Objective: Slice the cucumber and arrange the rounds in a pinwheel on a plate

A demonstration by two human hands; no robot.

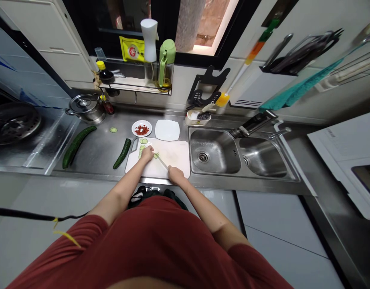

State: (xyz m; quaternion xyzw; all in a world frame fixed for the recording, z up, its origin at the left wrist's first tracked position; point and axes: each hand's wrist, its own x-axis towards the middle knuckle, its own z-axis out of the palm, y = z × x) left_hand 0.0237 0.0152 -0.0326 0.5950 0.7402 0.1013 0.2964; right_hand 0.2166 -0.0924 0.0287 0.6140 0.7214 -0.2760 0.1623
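Note:
My right hand point(175, 175) is wrapped around the handle of a knife point(163, 162). The blade points up and left across a white cutting board point(172, 150), with its tip by a cucumber slice point(156, 155). Just left of the tip, my left hand point(147, 153) is low over the board with its fingers bent together; what they hold, if anything, is hidden. More cucumber slices point(143, 141) lie along the board's left side, partly covered by that hand. A shorter piece of cucumber point(122, 153) rests on the counter left of the board.
Behind the board are a plate of chopped red pieces point(142, 129) and a white square plate point(167, 130). A long cucumber point(78, 146), a cucumber end point(113, 129) and a lidded pot point(86, 108) stand left. The double sink point(215, 168) adjoins the board's right edge.

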